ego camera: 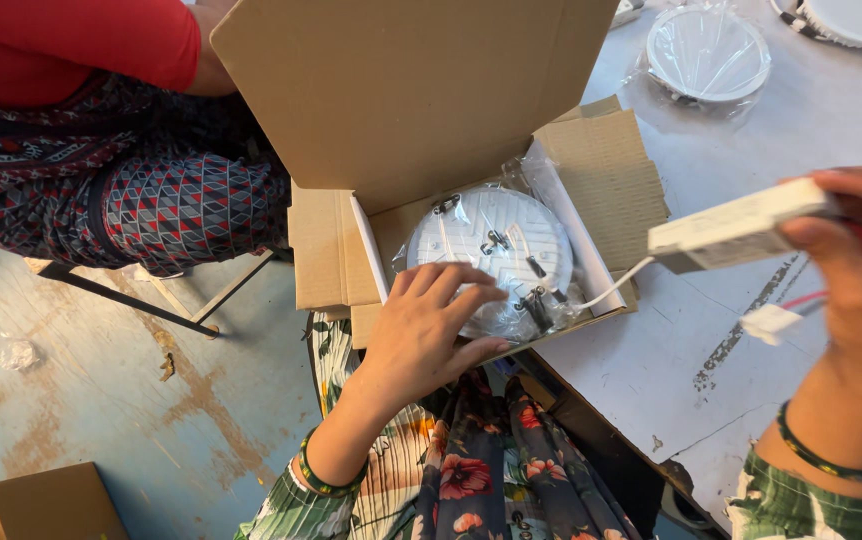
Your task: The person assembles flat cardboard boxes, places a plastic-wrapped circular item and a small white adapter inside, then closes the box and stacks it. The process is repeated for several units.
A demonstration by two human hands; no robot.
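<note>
Matt cardboard box (421, 110); glossy plastic-wrapped lamp (496, 250).

— See that grey worktable (671, 370)? Its top is scuffed and streaked dark.

— Yes. Left of it the concrete floor (101, 400) is worn, patchy brown. A crumpled paper scrap (17, 354) lies there, and a cardboard box (41, 505) further down.

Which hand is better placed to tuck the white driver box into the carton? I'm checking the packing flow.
Probably the right hand: it already grips the white driver box, raised above the table, its cable running to the round light. The left hand is pressing that bagged light down inside the cardboard carton.
</note>
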